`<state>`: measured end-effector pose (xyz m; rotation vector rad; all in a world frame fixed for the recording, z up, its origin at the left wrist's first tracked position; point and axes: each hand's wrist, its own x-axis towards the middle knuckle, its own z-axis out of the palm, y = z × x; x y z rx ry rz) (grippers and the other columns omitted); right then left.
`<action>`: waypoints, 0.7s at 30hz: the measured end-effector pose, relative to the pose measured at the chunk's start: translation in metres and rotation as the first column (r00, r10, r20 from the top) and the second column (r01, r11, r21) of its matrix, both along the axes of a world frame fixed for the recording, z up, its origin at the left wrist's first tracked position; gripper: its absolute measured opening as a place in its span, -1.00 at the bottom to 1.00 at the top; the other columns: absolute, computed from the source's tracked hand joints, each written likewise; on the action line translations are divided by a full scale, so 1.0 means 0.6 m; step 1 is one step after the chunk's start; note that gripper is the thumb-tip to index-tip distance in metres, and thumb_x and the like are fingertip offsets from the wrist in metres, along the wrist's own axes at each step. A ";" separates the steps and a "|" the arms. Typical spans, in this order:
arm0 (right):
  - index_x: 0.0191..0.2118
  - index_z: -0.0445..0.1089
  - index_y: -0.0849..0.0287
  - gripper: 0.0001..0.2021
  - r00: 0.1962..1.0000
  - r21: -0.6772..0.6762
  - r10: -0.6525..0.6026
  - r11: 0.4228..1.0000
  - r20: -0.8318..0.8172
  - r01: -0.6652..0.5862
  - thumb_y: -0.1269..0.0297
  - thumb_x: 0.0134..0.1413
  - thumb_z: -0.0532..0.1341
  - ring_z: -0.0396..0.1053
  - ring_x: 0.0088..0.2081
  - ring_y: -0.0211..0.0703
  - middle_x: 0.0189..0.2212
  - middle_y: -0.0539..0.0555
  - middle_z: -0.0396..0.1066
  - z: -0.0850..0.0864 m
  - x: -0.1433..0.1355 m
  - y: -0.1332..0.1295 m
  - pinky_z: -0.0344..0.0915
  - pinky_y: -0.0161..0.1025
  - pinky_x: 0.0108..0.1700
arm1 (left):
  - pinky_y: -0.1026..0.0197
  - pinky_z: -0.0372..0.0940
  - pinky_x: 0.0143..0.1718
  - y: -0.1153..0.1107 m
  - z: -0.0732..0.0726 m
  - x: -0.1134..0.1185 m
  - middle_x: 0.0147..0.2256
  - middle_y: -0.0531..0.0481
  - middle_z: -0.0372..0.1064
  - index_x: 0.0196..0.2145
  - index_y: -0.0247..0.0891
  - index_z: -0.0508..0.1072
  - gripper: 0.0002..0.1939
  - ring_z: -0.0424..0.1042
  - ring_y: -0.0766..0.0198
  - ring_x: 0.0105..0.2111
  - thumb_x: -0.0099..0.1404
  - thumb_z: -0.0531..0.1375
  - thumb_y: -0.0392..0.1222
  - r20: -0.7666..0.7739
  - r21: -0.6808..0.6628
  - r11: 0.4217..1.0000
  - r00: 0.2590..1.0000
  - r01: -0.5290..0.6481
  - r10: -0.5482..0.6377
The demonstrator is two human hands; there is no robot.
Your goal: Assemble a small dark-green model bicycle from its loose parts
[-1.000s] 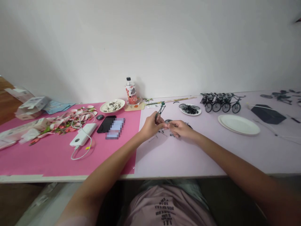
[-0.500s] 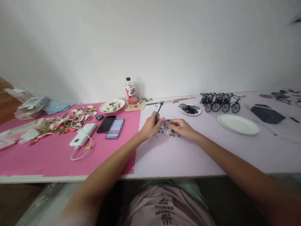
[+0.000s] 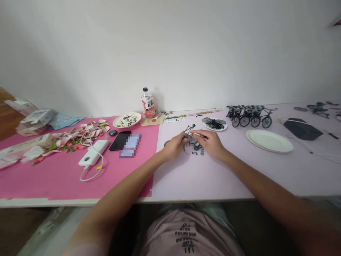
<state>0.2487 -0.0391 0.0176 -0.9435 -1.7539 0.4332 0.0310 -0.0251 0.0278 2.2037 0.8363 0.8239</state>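
My left hand point(image 3: 175, 146) is closed round a dark green miniature bicycle frame point(image 3: 189, 128), whose thin bars stick up past the fingertips. My right hand point(image 3: 210, 142) meets it from the right, thumb and forefinger pinched at the frame; whether a small part sits between them is too small to tell. Under and between the hands, small dark pieces point(image 3: 197, 147) lie on the pale table sheet, with a dark wheel point(image 3: 192, 141) among them. Part of another wheel point(image 3: 166, 143) shows left of my left hand.
Behind the hands is a plate of black parts point(image 3: 215, 128). To the right stand several miniature bicycles point(image 3: 249, 116), white plates point(image 3: 270, 141) and a dark block point(image 3: 303, 128). Leftward are a phone point(image 3: 119, 141), a power bank point(image 3: 93, 153), a bottle point(image 3: 148, 104) and pink petals point(image 3: 77, 137).
The green piece in my left hand has tilted and come down towards the right. My right hand has risen slightly and moved to the frame, uncovering small parts on the table.
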 end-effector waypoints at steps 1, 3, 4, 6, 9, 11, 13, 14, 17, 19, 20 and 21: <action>-0.02 0.67 0.08 -0.72 1.000 0.002 0.018 1.000 -0.005 -0.018 0.10 0.33 0.28 0.60 -0.13 -0.02 -0.09 0.14 0.66 -0.002 -0.001 0.001 0.52 -0.18 -0.11 | 0.12 0.34 -0.15 0.002 -0.003 0.000 -0.27 -0.07 0.43 -0.08 -0.23 0.32 -0.70 0.40 0.20 -0.28 0.57 -0.06 0.02 0.009 -0.006 1.000 1.000 0.013 -0.013; -0.03 0.68 0.05 -0.74 0.999 0.006 0.049 0.999 0.001 -0.049 0.12 0.33 0.29 0.62 -0.08 0.01 -0.08 0.12 0.67 -0.003 -0.001 0.002 0.54 -0.15 -0.05 | 0.11 0.37 -0.12 0.007 -0.008 0.000 -0.23 -0.11 0.47 -0.09 -0.24 0.35 -0.67 0.45 0.17 -0.26 0.56 -0.03 0.06 0.032 -0.023 0.999 0.999 0.036 -0.036; -0.03 0.69 0.04 -0.75 0.998 0.009 0.062 0.998 0.011 -0.062 0.13 0.33 0.29 0.63 -0.09 0.02 -0.09 0.11 0.67 -0.003 -0.001 0.002 0.55 -0.14 -0.05 | 0.10 0.38 -0.11 0.010 -0.010 0.000 -0.21 -0.13 0.49 -0.08 -0.25 0.36 -0.65 0.47 0.16 -0.24 0.55 -0.02 0.08 0.044 -0.030 0.999 0.998 0.045 -0.043; -0.02 0.69 0.04 -0.75 0.996 0.015 0.077 0.997 0.035 -0.078 0.15 0.34 0.28 0.63 -0.13 0.01 -0.12 0.11 0.68 -0.002 0.000 0.001 0.55 -0.14 -0.08 | 0.10 0.39 -0.09 0.013 -0.013 0.000 -0.20 -0.15 0.51 -0.06 -0.25 0.39 -0.61 0.50 0.14 -0.21 0.56 -0.02 0.11 0.059 -0.029 0.998 0.997 0.055 -0.053; 0.00 0.68 0.03 -0.74 0.996 0.020 0.075 0.997 0.055 -0.076 0.13 0.36 0.27 0.63 -0.21 -0.02 -0.17 0.10 0.68 -0.001 0.002 0.001 0.54 -0.14 -0.16 | 0.11 0.38 -0.10 0.012 -0.012 -0.001 -0.21 -0.15 0.52 -0.05 -0.25 0.41 -0.58 0.48 0.15 -0.23 0.57 -0.05 0.12 0.055 0.002 0.998 0.997 0.061 -0.061; 0.00 0.68 0.03 -0.73 0.995 0.020 0.080 0.997 0.058 -0.081 0.12 0.37 0.26 0.62 -0.21 -0.02 -0.18 0.10 0.68 -0.001 0.004 0.001 0.54 -0.15 -0.16 | 0.12 0.36 -0.13 0.009 -0.008 -0.002 -0.23 -0.13 0.51 -0.07 -0.26 0.42 -0.58 0.45 0.17 -0.27 0.58 -0.07 0.10 0.046 0.020 0.998 0.997 0.056 -0.057; 0.00 0.68 0.02 -0.72 0.993 0.025 0.096 0.995 0.063 -0.098 0.11 0.38 0.25 0.62 -0.19 -0.03 -0.18 0.10 0.67 -0.001 0.004 0.001 0.53 -0.15 -0.14 | 0.14 0.33 -0.15 0.007 -0.005 -0.003 -0.26 -0.10 0.47 -0.11 -0.28 0.42 -0.58 0.41 0.20 -0.29 0.58 -0.07 0.08 0.040 0.027 0.998 0.998 0.051 -0.052; 0.01 0.68 0.02 -0.72 0.992 0.030 0.107 0.994 0.069 -0.110 0.11 0.39 0.24 0.62 -0.20 -0.04 -0.19 0.10 0.67 -0.001 0.004 0.001 0.53 -0.15 -0.14 | 0.15 0.32 -0.16 0.007 -0.004 -0.004 -0.27 -0.09 0.45 -0.12 -0.28 0.42 -0.58 0.39 0.20 -0.30 0.58 -0.07 0.08 0.037 0.027 0.998 0.998 0.052 -0.053; 0.03 0.67 0.03 -0.71 0.988 0.051 0.120 0.991 0.094 -0.125 0.13 0.42 0.22 0.58 -0.26 -0.09 -0.25 0.10 0.65 -0.001 0.005 0.001 0.49 -0.18 -0.19 | 0.16 0.29 -0.19 0.008 -0.003 -0.004 -0.30 -0.06 0.41 -0.12 -0.29 0.43 -0.57 0.33 0.22 -0.33 0.57 -0.07 0.09 0.014 0.008 0.998 0.998 0.057 -0.057; 0.04 0.67 0.04 -0.70 0.987 0.066 0.110 0.991 0.117 -0.119 0.12 0.42 0.22 0.54 -0.32 -0.13 -0.30 0.09 0.63 0.000 0.005 0.000 0.46 -0.21 -0.26 | 0.17 0.28 -0.20 0.008 -0.004 -0.004 -0.31 -0.05 0.40 -0.12 -0.28 0.44 -0.54 0.31 0.21 -0.33 0.56 -0.07 0.13 -0.008 -0.008 0.999 0.999 0.054 -0.054; 0.03 0.67 0.04 -0.70 0.986 0.072 0.104 0.991 0.128 -0.114 0.12 0.42 0.22 0.52 -0.34 -0.14 -0.32 0.09 0.62 0.001 0.006 0.000 0.44 -0.21 -0.28 | 0.17 0.28 -0.20 0.007 -0.003 -0.004 -0.31 -0.05 0.40 -0.12 -0.28 0.44 -0.52 0.31 0.20 -0.32 0.56 -0.07 0.15 -0.017 -0.013 0.999 0.999 0.051 -0.051; 0.03 0.67 0.05 -0.70 0.985 0.075 0.100 0.991 0.139 -0.111 0.12 0.43 0.21 0.50 -0.36 -0.15 -0.33 0.08 0.61 0.002 0.006 -0.001 0.43 -0.22 -0.28 | 0.16 0.29 -0.18 0.006 -0.002 -0.004 -0.30 -0.06 0.40 -0.13 -0.28 0.45 -0.49 0.32 0.19 -0.30 0.56 -0.08 0.18 -0.021 -0.017 0.999 0.999 0.048 -0.049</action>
